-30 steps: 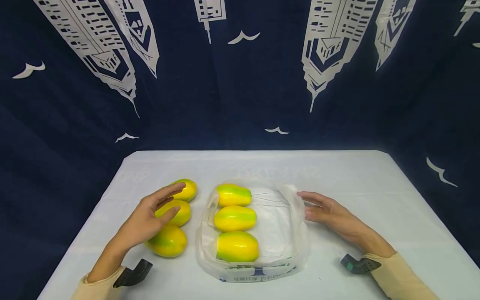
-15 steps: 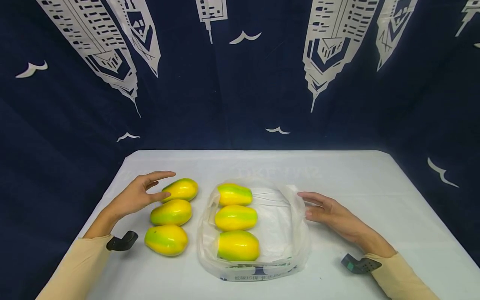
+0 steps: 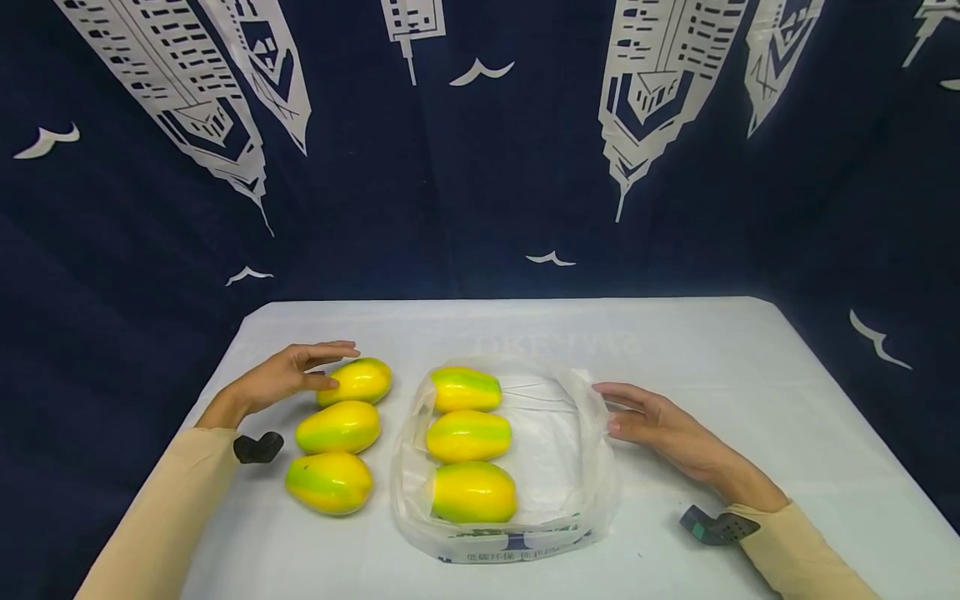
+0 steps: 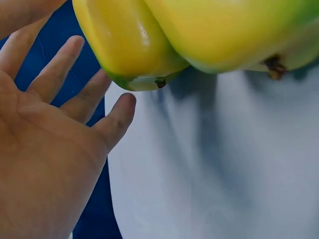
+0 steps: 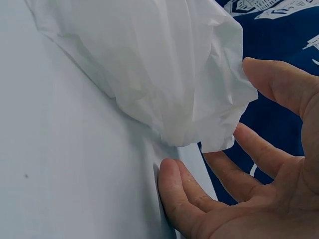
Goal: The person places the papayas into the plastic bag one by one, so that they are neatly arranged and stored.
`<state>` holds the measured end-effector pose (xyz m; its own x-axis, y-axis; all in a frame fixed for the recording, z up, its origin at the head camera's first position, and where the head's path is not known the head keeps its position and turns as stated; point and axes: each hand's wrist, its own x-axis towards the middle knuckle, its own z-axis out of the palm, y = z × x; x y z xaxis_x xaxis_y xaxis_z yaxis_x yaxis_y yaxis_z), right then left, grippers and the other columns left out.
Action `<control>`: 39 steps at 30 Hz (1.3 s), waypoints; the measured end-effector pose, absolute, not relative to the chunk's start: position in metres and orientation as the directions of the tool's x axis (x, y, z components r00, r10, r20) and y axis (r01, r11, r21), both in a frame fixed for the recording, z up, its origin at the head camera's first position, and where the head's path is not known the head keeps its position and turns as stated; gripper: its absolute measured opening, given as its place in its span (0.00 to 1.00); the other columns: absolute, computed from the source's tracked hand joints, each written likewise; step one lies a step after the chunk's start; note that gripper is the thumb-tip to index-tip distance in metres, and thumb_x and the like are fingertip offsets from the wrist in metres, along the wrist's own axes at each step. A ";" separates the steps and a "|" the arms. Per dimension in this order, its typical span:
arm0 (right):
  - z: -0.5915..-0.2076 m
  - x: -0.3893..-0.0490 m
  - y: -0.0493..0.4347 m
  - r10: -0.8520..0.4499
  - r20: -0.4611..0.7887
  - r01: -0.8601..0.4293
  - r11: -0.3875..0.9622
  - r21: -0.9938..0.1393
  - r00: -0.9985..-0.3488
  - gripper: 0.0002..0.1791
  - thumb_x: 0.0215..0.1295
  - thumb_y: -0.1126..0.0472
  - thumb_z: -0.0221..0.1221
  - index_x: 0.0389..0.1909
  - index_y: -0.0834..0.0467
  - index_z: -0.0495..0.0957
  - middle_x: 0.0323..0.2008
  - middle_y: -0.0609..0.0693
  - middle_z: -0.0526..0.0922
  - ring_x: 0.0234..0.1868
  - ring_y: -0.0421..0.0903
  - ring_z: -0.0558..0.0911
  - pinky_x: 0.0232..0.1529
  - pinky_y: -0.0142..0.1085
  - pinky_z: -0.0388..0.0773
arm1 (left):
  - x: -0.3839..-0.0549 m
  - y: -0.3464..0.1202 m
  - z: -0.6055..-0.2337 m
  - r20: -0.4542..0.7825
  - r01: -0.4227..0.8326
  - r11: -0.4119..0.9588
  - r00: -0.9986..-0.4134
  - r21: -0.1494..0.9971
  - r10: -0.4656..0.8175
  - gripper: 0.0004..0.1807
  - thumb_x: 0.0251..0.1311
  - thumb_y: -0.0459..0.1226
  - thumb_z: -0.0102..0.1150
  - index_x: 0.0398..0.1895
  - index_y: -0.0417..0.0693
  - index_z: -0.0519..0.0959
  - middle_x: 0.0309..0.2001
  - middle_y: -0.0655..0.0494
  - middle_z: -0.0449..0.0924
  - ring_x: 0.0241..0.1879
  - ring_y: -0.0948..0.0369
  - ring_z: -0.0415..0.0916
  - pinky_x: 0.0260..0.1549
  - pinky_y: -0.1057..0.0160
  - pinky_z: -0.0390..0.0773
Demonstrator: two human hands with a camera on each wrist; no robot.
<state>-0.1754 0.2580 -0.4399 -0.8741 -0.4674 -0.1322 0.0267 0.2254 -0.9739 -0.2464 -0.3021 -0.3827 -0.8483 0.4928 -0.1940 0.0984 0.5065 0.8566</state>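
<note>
My left hand point(image 3: 279, 381) is at the farthest of three loose yellow-green papayas point(image 3: 362, 381), fingers reaching over its far side and thumb by its near left end. In the left wrist view its fingers are spread beside a papaya point(image 4: 124, 45); firm contact cannot be made out. A translucent white plastic bag point(image 3: 600, 492) lies with its mouth spread wide, and three papayas point(image 3: 468, 437) lie in a column along its left side. At the bag's right rim is my right hand point(image 3: 667, 437), its fingers loosely bent around the crumpled edge point(image 5: 219, 94) without a visible pinch.
Two more loose papayas point(image 3: 337, 427) lie nearer the front, left of the bag. A white cloth covers the table point(image 3: 697, 342). Behind it hangs a dark blue curtain point(image 3: 480, 183) with white building and bird prints.
My left hand has moved away and left from over the middle loose papaya, then slightly right onto the farthest one. My right hand stays at the bag's rim.
</note>
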 end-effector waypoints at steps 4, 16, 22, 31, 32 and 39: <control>-0.440 -0.176 0.257 -0.472 -0.131 0.026 0.223 -0.974 -0.872 0.34 0.71 0.62 0.59 0.74 0.58 0.60 0.74 0.63 0.62 0.62 0.34 0.77 0.58 0.26 0.74 | -0.248 -0.302 -0.386 -0.232 0.038 0.477 -0.838 0.878 0.494 0.36 0.63 0.35 0.64 0.75 0.46 0.64 0.79 0.43 0.51 0.77 0.36 0.46 0.71 0.31 0.51; -0.439 -0.176 0.257 -0.473 -0.142 0.039 0.221 -0.975 -0.870 0.34 0.71 0.62 0.59 0.74 0.59 0.60 0.73 0.64 0.63 0.61 0.35 0.78 0.58 0.26 0.74 | -0.250 -0.295 -0.397 -0.281 -0.021 0.484 -0.836 0.875 0.471 0.37 0.61 0.34 0.66 0.74 0.51 0.66 0.77 0.45 0.57 0.75 0.41 0.55 0.71 0.34 0.55; -0.440 -0.176 0.257 -0.471 -0.142 0.040 0.220 -0.975 -0.871 0.34 0.71 0.62 0.59 0.74 0.59 0.60 0.72 0.64 0.63 0.61 0.35 0.78 0.58 0.26 0.74 | -0.251 -0.294 -0.398 -0.286 -0.033 0.466 -0.827 0.884 0.484 0.38 0.60 0.35 0.66 0.75 0.52 0.65 0.77 0.46 0.58 0.76 0.42 0.51 0.73 0.35 0.52; -0.440 -0.176 0.258 -0.466 -0.144 0.044 0.219 -0.975 -0.873 0.33 0.70 0.62 0.60 0.74 0.58 0.61 0.72 0.63 0.66 0.61 0.36 0.79 0.58 0.26 0.74 | -0.249 -0.292 -0.398 -0.257 0.001 0.465 -0.833 0.885 0.491 0.36 0.62 0.36 0.66 0.74 0.49 0.66 0.76 0.44 0.59 0.75 0.42 0.54 0.72 0.37 0.57; -0.440 -0.176 0.257 -0.464 -0.144 0.044 0.220 -0.974 -0.874 0.33 0.70 0.62 0.60 0.74 0.57 0.61 0.72 0.63 0.66 0.61 0.36 0.79 0.58 0.26 0.74 | -0.249 -0.293 -0.398 -0.251 0.008 0.464 -0.834 0.886 0.492 0.36 0.62 0.36 0.65 0.74 0.49 0.66 0.76 0.44 0.59 0.75 0.41 0.54 0.71 0.37 0.58; -0.439 -0.175 0.257 -0.454 -0.143 0.040 0.228 -0.973 -0.879 0.33 0.70 0.61 0.60 0.74 0.57 0.62 0.71 0.62 0.67 0.61 0.37 0.79 0.58 0.26 0.74 | -0.248 -0.294 -0.395 -0.207 0.041 0.476 -0.865 0.878 0.457 0.35 0.63 0.38 0.66 0.74 0.52 0.67 0.75 0.47 0.61 0.74 0.43 0.57 0.72 0.38 0.57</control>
<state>-0.1754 0.2572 -0.4389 -0.8793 -0.4543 -0.1429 0.0402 0.2282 -0.9728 -0.2478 -0.2943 -0.3951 -0.8648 0.4573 -0.2074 0.0412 0.4763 0.8783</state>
